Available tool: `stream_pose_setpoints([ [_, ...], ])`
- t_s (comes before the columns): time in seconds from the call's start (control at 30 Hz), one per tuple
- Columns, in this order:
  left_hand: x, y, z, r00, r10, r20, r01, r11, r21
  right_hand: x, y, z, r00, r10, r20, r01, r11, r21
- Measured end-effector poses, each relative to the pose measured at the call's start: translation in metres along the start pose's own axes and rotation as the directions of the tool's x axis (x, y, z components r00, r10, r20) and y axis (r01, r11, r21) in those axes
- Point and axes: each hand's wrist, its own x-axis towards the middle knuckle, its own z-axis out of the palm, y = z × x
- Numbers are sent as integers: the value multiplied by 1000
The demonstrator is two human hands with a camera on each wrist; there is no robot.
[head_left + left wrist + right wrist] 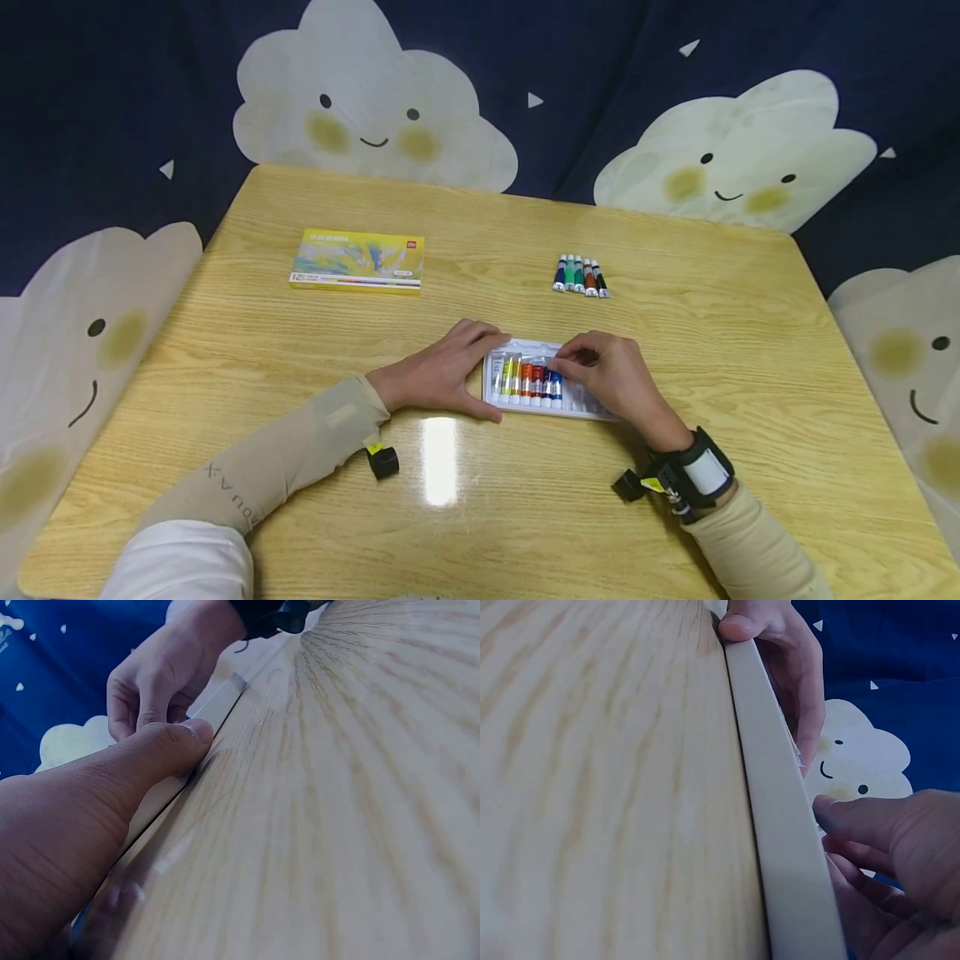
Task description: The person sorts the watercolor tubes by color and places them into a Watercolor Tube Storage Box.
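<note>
A white plastic tray lies on the table with a row of small paint tubes, running from white and yellow through orange and red to blue. My left hand holds the tray's left end, thumb along the near edge and fingers at the far edge. In the left wrist view its thumb presses the side wall of the tray. Over the tray, my right hand pinches the upper end of a blue paint tube at the row's right end. In the right wrist view the tray's wall hides that tube.
Behind the tray, to the right, several paint tubes in blue, green, brown and black lie side by side. A yellow paint box lies at the back left. A dark blue cloth with clouds hangs behind the wooden table.
</note>
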Motion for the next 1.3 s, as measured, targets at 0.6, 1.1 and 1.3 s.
stream_pose_setpoints([
  [0.6,0,-2,1,1000,11,-6,-11,1000,12,1,2,0,1000,25,12,-25,1000,10],
  [1.1,0,-1,0,1000,7,-1,-7,1000,6,1,4,-3,999,-24,-24,24,1000,7],
  [1.3,0,-1,0,1000,3,2,-3,1000,-4,2,5,-6,999,-18,-42,18,1000,14],
])
